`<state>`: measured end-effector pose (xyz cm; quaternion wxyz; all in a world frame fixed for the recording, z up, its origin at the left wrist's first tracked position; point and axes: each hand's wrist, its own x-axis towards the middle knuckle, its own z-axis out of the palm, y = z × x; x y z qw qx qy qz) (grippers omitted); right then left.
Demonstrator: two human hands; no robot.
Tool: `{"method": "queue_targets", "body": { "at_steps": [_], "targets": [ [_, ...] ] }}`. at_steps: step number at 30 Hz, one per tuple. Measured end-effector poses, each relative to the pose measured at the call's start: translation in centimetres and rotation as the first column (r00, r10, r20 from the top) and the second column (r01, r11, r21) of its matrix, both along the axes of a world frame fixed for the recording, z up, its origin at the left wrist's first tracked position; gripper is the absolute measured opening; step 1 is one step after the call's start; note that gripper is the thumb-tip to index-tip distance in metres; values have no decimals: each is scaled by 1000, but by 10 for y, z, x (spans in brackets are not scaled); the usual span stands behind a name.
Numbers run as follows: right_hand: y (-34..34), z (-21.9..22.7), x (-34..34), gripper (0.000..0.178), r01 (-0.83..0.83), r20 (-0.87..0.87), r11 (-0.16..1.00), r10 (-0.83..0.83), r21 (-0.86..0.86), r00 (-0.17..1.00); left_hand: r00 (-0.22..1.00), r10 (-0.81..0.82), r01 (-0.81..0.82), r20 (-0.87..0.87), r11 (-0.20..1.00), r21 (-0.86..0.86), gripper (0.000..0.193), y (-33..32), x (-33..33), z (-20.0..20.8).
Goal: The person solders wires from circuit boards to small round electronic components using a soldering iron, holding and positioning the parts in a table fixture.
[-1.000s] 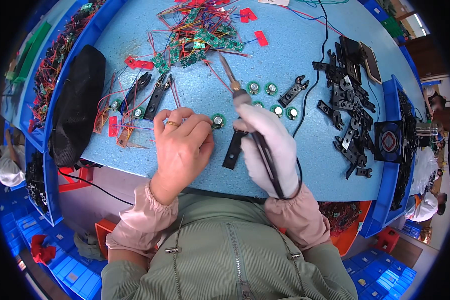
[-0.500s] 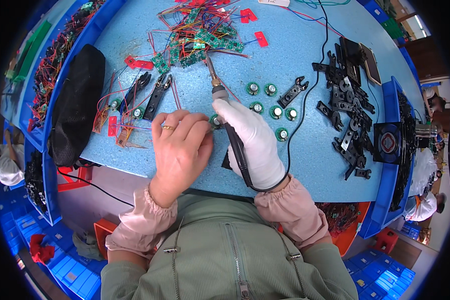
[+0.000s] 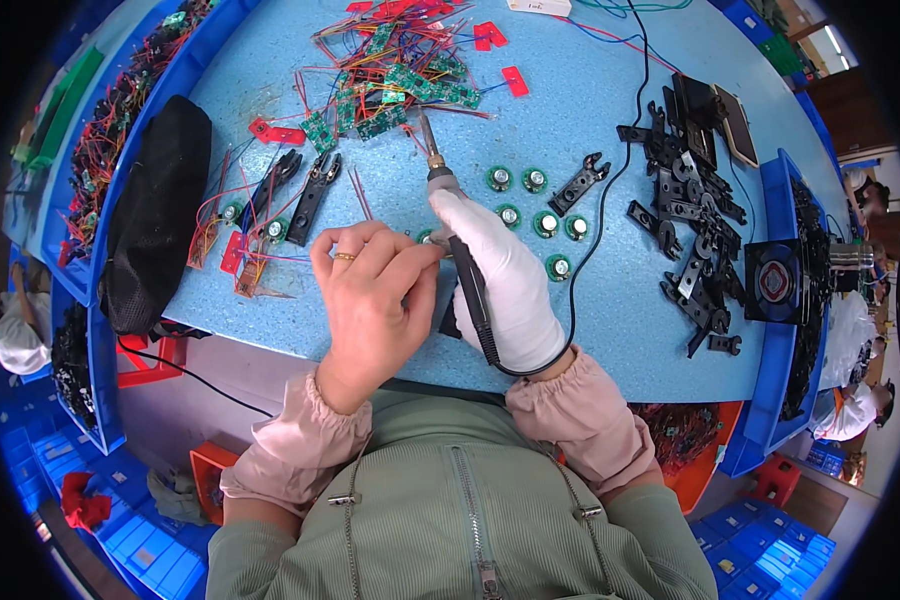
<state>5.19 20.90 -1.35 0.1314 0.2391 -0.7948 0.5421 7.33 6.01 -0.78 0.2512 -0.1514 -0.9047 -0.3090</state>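
Observation:
My right hand (image 3: 510,295), in a white glove, is wrapped round a soldering iron (image 3: 438,175). The iron's metal tip points away from me toward a heap of green circuit boards with coloured wires (image 3: 390,90). Bare and wearing a ring, my left hand (image 3: 375,290) is closed in a pinch right beside the glove. What its fingertips hold is too small and hidden to name. A small round green-rimmed part (image 3: 426,237) shows partly behind those fingers. Several like it, such as this round part (image 3: 545,224), lie right of the iron.
Black plastic clip-ended parts (image 3: 685,205) are piled at the right, beside a small fan (image 3: 775,283). Two more black parts (image 3: 315,198) lie at the left, near a black mesh pouch (image 3: 157,215). Blue bins (image 3: 95,225) line the table's sides. The iron's black cable (image 3: 602,220) crosses the table.
My left hand has shifted right, bringing its pinched fingertips close against the gloved hand. My right hand still grips the soldering iron, almost in the same place.

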Motion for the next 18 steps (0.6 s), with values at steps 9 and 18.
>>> {"method": "queue_targets", "body": {
  "at_steps": [9,18],
  "targets": [
    [2,5,2,62,18,34,1000,-18,-2,999,996,89,-90,-12,985,-147,19,7,1,2],
    [27,18,24,41,182,-172,964,-149,193,974,998,57,-57,-9,984,-170,18,8,-4,4]
  ]
}}
